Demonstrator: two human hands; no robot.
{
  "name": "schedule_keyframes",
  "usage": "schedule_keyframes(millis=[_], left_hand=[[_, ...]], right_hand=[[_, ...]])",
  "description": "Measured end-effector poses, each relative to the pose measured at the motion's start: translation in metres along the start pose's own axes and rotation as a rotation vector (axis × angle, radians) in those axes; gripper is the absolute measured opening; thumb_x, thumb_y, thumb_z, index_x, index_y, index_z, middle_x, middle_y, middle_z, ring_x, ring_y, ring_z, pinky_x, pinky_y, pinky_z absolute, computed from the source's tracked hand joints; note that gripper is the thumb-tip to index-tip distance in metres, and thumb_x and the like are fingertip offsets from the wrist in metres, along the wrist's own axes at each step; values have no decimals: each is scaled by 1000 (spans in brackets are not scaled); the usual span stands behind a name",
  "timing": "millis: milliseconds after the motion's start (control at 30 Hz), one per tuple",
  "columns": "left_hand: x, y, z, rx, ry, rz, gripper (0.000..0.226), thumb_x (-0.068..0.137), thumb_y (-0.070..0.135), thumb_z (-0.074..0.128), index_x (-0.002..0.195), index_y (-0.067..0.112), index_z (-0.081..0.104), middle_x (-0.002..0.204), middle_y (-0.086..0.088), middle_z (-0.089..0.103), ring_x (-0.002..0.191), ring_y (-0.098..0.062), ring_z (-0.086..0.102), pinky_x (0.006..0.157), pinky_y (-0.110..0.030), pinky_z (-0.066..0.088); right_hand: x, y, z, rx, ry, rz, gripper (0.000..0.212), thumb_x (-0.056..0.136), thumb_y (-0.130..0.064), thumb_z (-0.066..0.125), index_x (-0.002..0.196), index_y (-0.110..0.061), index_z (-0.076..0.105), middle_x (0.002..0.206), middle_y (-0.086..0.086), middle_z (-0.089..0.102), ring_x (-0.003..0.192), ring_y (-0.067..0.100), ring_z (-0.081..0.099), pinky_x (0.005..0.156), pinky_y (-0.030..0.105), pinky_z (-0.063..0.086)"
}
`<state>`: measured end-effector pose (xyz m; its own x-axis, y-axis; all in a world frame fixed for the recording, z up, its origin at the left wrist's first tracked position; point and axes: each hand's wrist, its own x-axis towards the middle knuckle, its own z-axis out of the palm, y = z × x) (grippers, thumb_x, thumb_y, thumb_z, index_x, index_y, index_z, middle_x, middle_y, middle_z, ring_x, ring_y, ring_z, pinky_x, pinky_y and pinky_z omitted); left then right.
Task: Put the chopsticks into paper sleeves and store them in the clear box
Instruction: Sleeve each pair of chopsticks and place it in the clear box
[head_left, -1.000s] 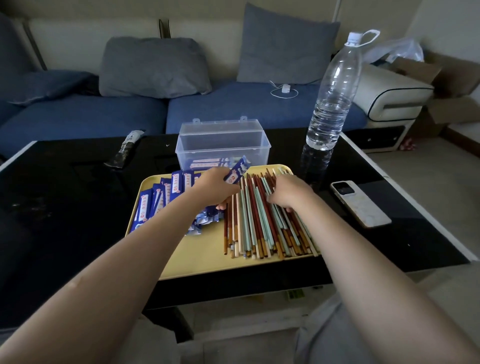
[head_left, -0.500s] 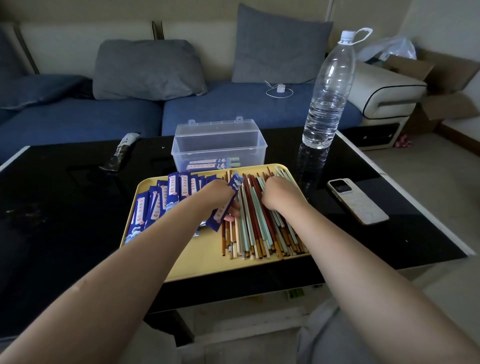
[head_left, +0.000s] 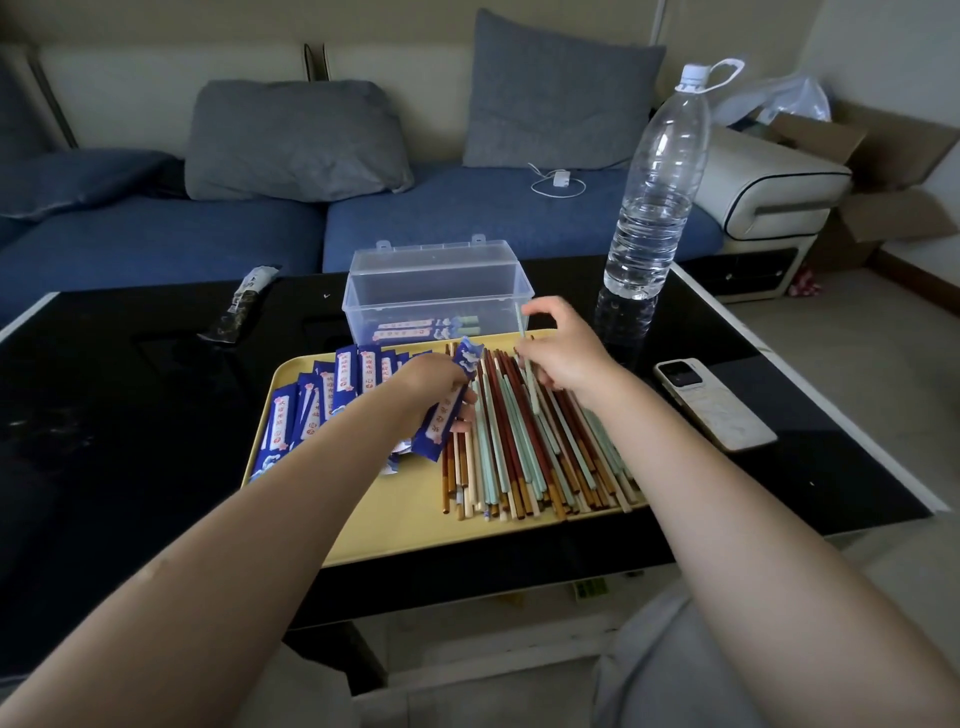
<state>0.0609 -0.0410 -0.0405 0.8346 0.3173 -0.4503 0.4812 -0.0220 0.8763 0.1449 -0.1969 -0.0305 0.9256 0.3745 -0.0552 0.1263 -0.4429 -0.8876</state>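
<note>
A yellow tray (head_left: 410, 519) on the black table holds a pile of loose chopsticks (head_left: 524, 457) in green, red and wood tones on its right half. Several blue paper sleeves (head_left: 322, 400) are fanned out on its left half. My left hand (head_left: 436, 384) grips one blue sleeve (head_left: 449, 410) just above the pile's left edge. My right hand (head_left: 563, 348) pinches a pale green chopstick (head_left: 529, 374) and lifts its far end off the pile. The clear box (head_left: 436, 283) stands open behind the tray with a few sleeved chopsticks inside.
A tall water bottle (head_left: 657, 192) stands right of the box. A phone (head_left: 714, 402) lies right of the tray. A dark wrapped packet (head_left: 241, 309) lies at the table's far left. A blue sofa with grey cushions runs behind.
My left hand has picked one sleeve out of the fan and raised it. My right hand has lifted off the pile with a green chopstick pinched in its fingers.
</note>
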Motion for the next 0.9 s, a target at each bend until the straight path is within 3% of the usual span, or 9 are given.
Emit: schedule_keyframes(millis=[100,200,333,433,533,800,900], left_hand=[[-1,1,-1,35,-37,30,10,98,13,54,90,7,52,64,-9,54,48,-19,52,50,-32,50],[0,0,-1,104,-81,58,18,95,18,61,85,8,50,59,-8,51,45,-19,46,50,-30,46],[0,0,1,194,-117,92,25,94,24,65,89,9,47,58,-8,49,45,-19,46,54,-32,46],[-1,1,2,272,-123,127,26,94,27,65,85,9,49,57,-6,51,46,-18,48,49,-27,45],[-1,1,3,305,-135,174,31,94,28,65,75,10,50,52,-4,52,45,-18,50,48,-27,46],[-5,3,4,359,-114,200,31,94,28,65,72,11,51,50,-2,55,44,-16,52,41,-18,42],[-6,3,7,333,-143,216,29,94,27,65,74,10,52,52,-3,54,47,-19,52,42,-18,42]], right_hand=[[-5,-7,-8,708,-174,64,28,101,0,47,118,-13,64,93,12,72,64,12,66,52,22,47],[-7,-9,-12,959,-239,43,16,101,-2,51,108,-5,66,91,8,76,82,18,74,65,23,57],[-2,-8,-12,827,-72,34,27,107,-25,49,98,-6,66,65,4,65,53,14,58,47,23,41],[2,-5,-10,673,29,31,35,109,-30,42,95,-7,64,59,3,56,47,14,46,44,25,32],[0,-5,-7,556,69,10,35,109,-29,40,92,-8,63,57,3,56,46,14,46,45,24,32],[-1,-4,-6,511,29,-17,35,109,-30,42,94,-8,64,59,3,58,47,13,47,47,25,35],[-4,-4,-4,365,-139,-22,37,107,-37,45,106,-9,69,71,1,57,56,12,48,51,25,39]])
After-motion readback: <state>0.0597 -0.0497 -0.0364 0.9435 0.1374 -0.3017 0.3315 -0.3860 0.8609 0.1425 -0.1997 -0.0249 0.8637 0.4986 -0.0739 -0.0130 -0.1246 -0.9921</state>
